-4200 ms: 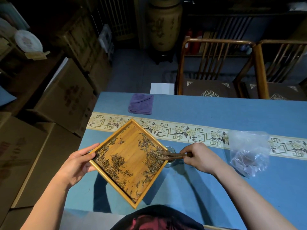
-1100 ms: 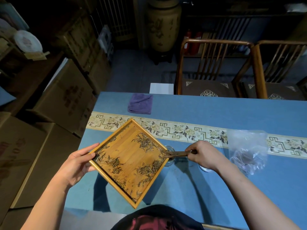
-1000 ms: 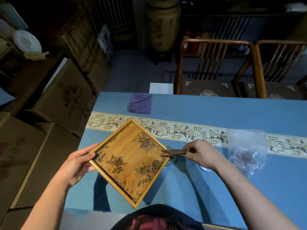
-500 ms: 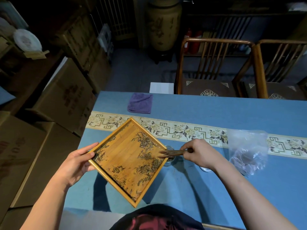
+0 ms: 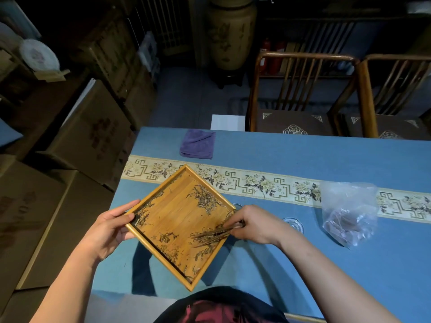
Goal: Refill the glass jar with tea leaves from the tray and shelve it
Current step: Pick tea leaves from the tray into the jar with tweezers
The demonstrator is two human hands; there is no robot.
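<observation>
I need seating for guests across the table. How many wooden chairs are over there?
2. One wooden chair stands at the table's far edge, right of centre; the second chair is beside it, cut off by the frame's right edge. More could stand beyond the frame.

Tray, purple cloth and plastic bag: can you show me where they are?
tray [image 5: 172, 213]: head view, bare wood in the middle of its floor.
purple cloth [image 5: 197, 143]: head view, middle of the folded cloth.
plastic bag [image 5: 348, 212]: head view, middle of the clear crinkled bag.
</observation>
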